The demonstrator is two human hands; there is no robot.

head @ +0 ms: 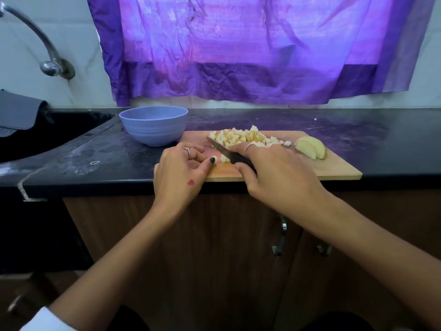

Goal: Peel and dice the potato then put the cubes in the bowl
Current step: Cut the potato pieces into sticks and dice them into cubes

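Head view, forward-down, near counter

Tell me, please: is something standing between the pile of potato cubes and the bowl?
Nothing visible does. The potato cubes lie on the cutting board, and the bowl stands just left of the board's far corner, bare board and counter between them.

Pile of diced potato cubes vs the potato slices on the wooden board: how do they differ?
The pile of small pale diced potato cubes is cut into many little pieces; the two pale potato slices are large, curved wedges, not yet diced. The cubes lie heaped at the board's far middle, just beyond the black-handled knife gripped by the right hand; the slices lean together at the board's right end, untouched. Both rest on the wooden cutting board, neither in the blue bowl.
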